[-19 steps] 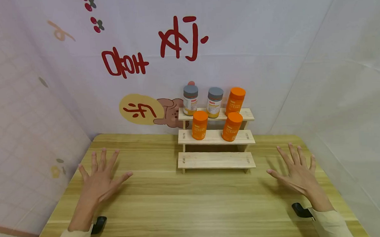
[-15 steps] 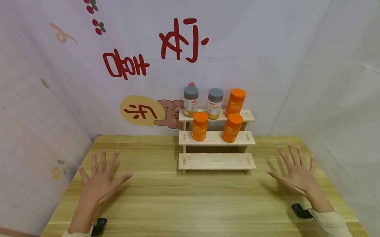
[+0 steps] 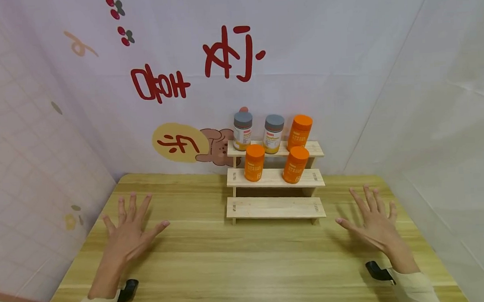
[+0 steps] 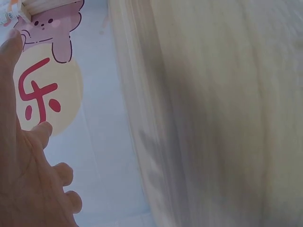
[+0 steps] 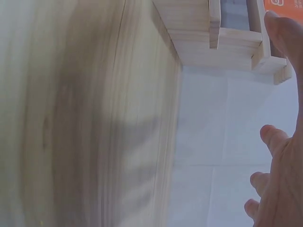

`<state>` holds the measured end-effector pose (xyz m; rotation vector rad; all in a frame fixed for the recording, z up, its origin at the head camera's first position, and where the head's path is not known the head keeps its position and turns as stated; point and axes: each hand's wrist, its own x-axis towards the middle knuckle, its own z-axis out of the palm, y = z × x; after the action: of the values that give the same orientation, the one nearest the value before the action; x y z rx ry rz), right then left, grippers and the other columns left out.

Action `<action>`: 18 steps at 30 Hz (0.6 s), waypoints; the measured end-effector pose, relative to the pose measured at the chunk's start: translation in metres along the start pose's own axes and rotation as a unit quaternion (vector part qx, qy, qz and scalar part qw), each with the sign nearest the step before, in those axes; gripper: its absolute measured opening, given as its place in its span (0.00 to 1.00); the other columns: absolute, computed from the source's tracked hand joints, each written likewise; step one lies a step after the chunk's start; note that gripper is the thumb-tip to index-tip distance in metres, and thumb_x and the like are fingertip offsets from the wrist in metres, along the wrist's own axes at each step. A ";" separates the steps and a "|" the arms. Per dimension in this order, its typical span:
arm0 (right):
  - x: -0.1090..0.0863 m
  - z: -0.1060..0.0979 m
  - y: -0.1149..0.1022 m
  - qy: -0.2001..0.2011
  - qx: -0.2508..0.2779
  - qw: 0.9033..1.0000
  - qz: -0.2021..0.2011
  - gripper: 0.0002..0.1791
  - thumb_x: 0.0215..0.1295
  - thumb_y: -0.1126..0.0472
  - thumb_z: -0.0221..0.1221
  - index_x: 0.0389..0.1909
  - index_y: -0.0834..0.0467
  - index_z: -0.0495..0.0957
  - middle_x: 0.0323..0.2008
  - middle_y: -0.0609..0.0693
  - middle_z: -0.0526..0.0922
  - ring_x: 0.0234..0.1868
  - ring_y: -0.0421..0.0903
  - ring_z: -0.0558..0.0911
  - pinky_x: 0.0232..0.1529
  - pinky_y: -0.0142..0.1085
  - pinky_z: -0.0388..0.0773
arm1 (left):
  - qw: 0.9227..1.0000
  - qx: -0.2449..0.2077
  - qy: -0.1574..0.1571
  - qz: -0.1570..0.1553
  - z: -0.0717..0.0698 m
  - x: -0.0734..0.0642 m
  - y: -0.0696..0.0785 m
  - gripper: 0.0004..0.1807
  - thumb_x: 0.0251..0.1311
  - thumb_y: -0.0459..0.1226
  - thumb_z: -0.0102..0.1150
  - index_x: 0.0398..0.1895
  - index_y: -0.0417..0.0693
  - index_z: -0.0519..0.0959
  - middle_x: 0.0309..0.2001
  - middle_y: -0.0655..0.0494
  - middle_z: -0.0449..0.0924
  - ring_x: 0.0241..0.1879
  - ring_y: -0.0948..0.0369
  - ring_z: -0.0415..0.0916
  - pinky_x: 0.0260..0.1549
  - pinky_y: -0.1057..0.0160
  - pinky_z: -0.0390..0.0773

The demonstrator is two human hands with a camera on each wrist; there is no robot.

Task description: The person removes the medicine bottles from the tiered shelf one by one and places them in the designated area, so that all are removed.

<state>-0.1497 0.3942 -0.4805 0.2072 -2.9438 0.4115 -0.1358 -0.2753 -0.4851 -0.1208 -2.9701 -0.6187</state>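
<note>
My left hand (image 3: pixel 126 239) hovers over the left side of the table with its fingers spread, holding nothing. On the right, my right hand (image 3: pixel 377 228) is spread the same way, its thumb toward the wooden tiered rack (image 3: pixel 274 208). The rack's top tier carries two grey-capped jars, a left one (image 3: pixel 243 132) and a middle one (image 3: pixel 273 134), plus an orange bottle (image 3: pixel 300 132) at the right. Two more orange bottles stand on the middle tier, a left one (image 3: pixel 254 163) and a right one (image 3: pixel 296 165). Part of an orange bottle (image 5: pixel 285 8) shows in the right wrist view.
The wood-grain table (image 3: pixel 239 268) spreads in front of the rack. A white printed curtain (image 3: pixel 323 53) hangs close behind it, with more fabric along both sides. Each wrist wears a black device, such as the left one (image 3: pixel 128 290).
My right hand has shifted slightly to the left, toward the rack. My left hand stays nearly in place. The head view has tilted up a little, so the scene sits lower.
</note>
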 end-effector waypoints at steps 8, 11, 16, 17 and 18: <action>0.008 0.008 -0.010 0.003 0.013 1.000 -0.008 0.56 0.64 0.32 0.61 0.84 0.43 0.41 0.84 0.55 0.30 0.83 0.66 0.34 0.70 0.78 0.24 | 1.000 -0.011 0.001 -0.005 0.004 0.001 0.006 0.53 0.67 0.67 0.51 0.84 0.66 0.33 0.82 0.45 0.18 0.80 0.39 0.12 0.62 0.14 0.24; 0.012 0.011 -0.014 0.000 0.026 1.000 -0.009 0.56 0.64 0.32 0.61 0.84 0.43 0.41 0.84 0.55 0.31 0.82 0.67 0.37 0.70 0.77 0.25 | 1.000 -0.018 0.005 -0.001 0.004 0.004 0.009 0.53 0.68 0.66 0.52 0.84 0.65 0.33 0.82 0.44 0.19 0.80 0.37 0.16 0.62 0.14 0.27; 0.017 0.015 -0.021 -0.012 0.061 0.998 -0.007 0.56 0.65 0.34 0.62 0.84 0.42 0.39 0.84 0.54 0.31 0.81 0.71 0.39 0.71 0.77 0.25 | 0.999 -0.049 0.002 0.005 0.006 0.009 0.014 0.54 0.68 0.65 0.53 0.84 0.64 0.33 0.83 0.42 0.20 0.80 0.35 0.20 0.64 0.15 0.32; 0.017 0.017 -0.022 -0.015 0.071 0.997 -0.007 0.56 0.65 0.35 0.62 0.84 0.42 0.39 0.84 0.55 0.32 0.81 0.72 0.40 0.70 0.77 0.27 | 0.998 -0.056 0.001 0.005 0.006 0.009 0.015 0.54 0.68 0.65 0.54 0.85 0.63 0.33 0.83 0.42 0.20 0.80 0.35 0.20 0.64 0.15 0.33; 0.017 0.018 -0.023 -0.018 0.080 0.997 -0.006 0.56 0.65 0.35 0.63 0.84 0.43 0.40 0.84 0.56 0.32 0.81 0.73 0.40 0.70 0.78 0.28 | 0.998 -0.062 -0.001 0.004 0.007 0.010 0.017 0.54 0.68 0.65 0.54 0.85 0.63 0.33 0.83 0.42 0.20 0.81 0.35 0.20 0.65 0.15 0.33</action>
<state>-0.1654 0.3650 -0.4885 0.2555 -2.9429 0.6482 -0.1446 -0.2569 -0.4836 -0.1438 -2.9307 -0.8024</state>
